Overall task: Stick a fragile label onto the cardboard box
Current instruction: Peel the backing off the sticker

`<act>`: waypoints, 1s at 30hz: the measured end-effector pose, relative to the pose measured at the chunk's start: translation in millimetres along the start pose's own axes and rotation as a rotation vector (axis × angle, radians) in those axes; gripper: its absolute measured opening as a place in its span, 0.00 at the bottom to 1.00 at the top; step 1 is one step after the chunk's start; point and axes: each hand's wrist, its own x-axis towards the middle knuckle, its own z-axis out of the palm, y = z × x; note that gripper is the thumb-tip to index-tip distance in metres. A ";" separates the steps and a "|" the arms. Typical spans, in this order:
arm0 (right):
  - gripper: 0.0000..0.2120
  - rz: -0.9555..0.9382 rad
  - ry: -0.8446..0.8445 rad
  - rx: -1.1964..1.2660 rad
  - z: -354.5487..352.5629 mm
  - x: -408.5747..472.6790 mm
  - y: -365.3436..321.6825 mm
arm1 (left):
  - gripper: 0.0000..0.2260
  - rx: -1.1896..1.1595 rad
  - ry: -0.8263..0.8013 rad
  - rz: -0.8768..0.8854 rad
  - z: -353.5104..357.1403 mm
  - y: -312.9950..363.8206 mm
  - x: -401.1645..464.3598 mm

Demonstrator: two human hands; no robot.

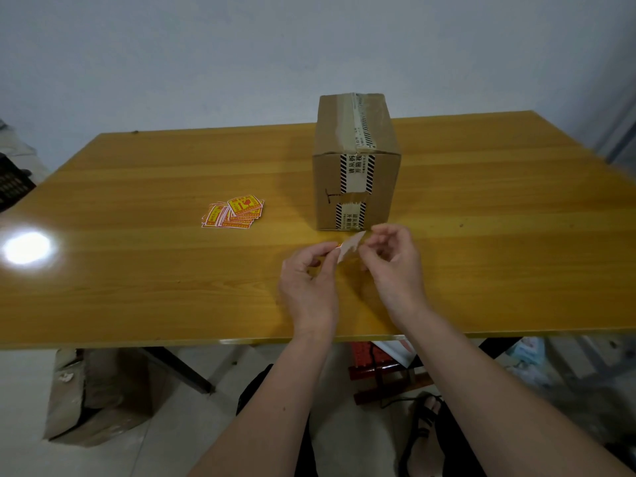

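Both hands (351, 270) pinch one label (349, 247) before the cardboard box (356, 160)

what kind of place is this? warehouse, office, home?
Probably a small home or back-room packing spot, not a warehouse. One taped cardboard box on a plain wooden table, a loose pile of fragile labels, and clutter plus another carton on the tiled floor.
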 end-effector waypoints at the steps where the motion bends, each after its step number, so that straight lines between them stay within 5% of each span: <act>1: 0.14 0.007 0.023 -0.006 -0.2 1.1 0.7 | 0.12 -0.007 -0.012 -0.001 -0.7 0.0 -0.1; 6: 0.08 -0.071 0.017 -0.048 1.8 -1.2 0.6 | 0.12 0.000 -0.057 0.004 0.4 -2.4 0.8; 14: 0.08 -0.173 -0.037 -0.134 2.8 -6.6 -3.1 | 0.08 0.161 -0.073 0.281 0.5 -0.9 -5.7; 23: 0.07 -0.155 -0.030 -0.090 2.5 -5.9 -2.9 | 0.10 0.021 -0.064 0.078 -0.3 2.6 -5.0; 30: 0.07 -0.155 0.008 -0.104 2.6 -6.3 -2.8 | 0.11 0.037 -0.064 0.107 0.0 3.9 -6.3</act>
